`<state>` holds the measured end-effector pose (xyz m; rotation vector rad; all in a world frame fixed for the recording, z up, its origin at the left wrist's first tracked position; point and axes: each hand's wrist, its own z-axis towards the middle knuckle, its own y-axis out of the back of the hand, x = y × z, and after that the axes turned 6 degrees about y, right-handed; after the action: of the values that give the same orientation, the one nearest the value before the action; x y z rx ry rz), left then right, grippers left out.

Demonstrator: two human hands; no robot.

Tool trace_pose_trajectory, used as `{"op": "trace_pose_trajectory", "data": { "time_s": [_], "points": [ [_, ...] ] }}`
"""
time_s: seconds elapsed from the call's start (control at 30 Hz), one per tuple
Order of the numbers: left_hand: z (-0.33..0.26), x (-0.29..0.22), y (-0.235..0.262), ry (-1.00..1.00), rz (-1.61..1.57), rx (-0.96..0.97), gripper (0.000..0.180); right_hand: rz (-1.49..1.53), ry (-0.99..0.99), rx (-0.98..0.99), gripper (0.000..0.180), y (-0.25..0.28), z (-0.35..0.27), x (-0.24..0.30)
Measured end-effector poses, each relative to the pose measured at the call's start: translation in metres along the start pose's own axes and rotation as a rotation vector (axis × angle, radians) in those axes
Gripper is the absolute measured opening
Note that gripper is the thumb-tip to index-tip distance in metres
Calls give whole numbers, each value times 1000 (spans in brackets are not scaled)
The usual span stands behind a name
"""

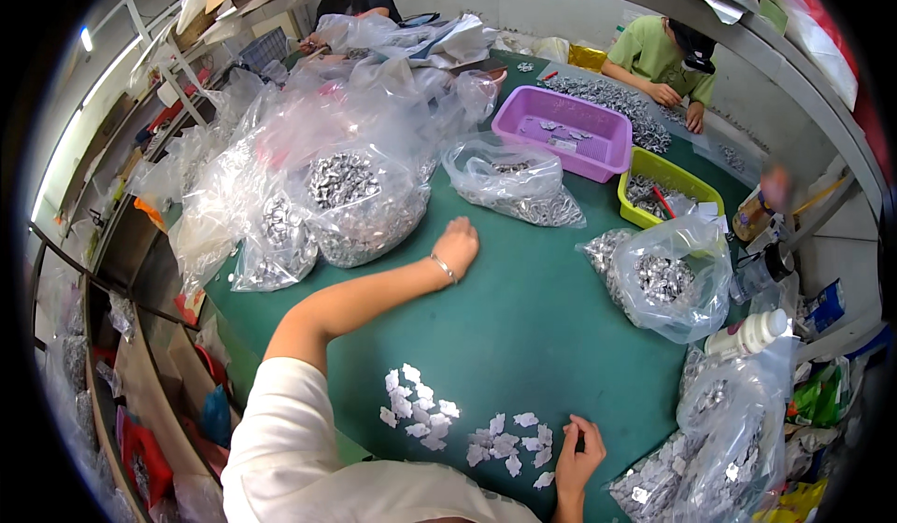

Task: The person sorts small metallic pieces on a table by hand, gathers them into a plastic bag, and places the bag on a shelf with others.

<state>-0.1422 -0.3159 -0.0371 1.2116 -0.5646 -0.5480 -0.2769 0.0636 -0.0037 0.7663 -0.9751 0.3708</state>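
Note:
My left hand (pixel 456 248), with a bracelet at its wrist, is stretched forward over the green table. Its fingers are curled in, and whatever they hold is hidden. It is nearest to a clear bag of small metal parts (pixel 514 182). My right hand (pixel 581 450) is low at the table's near side, its fingers loosely bent with a gap beside the thumb and nothing visible in them. Just left of it lies a loose group of flat silvery pieces (pixel 505 445). A second group of such pieces (pixel 419 409) lies farther left.
Large clear bags of metal parts (pixel 346 196) crowd the left. A purple basket (pixel 570 135), a green basket (pixel 696 187) and an open bag of parts (pixel 668 280) stand at the right. A white bottle (pixel 747 333) leans nearby. Across the table, a person in green (pixel 659 56) handles parts.

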Motion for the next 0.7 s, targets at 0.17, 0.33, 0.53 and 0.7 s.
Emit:
{"op": "trace_pose_trajectory", "data": {
  "time_s": [0.17, 0.33, 0.53, 0.7],
  "points": [
    [-79, -46, 41, -209, -733, 169, 33, -27, 23, -9, 11, 0, 0, 0],
    [-112, -77, 61, -109, -794, 73, 38, -11, 23, -61, 11, 2, 3, -6],
    [-107, -84, 46, -67, -635, -12, 35, 10, 25, -148, 11, 4, 2, -11],
    [-97, -89, 48, 21, -860, 93, 25, 20, 55, -176, 10, 5, 2, -17]
  ]
}}
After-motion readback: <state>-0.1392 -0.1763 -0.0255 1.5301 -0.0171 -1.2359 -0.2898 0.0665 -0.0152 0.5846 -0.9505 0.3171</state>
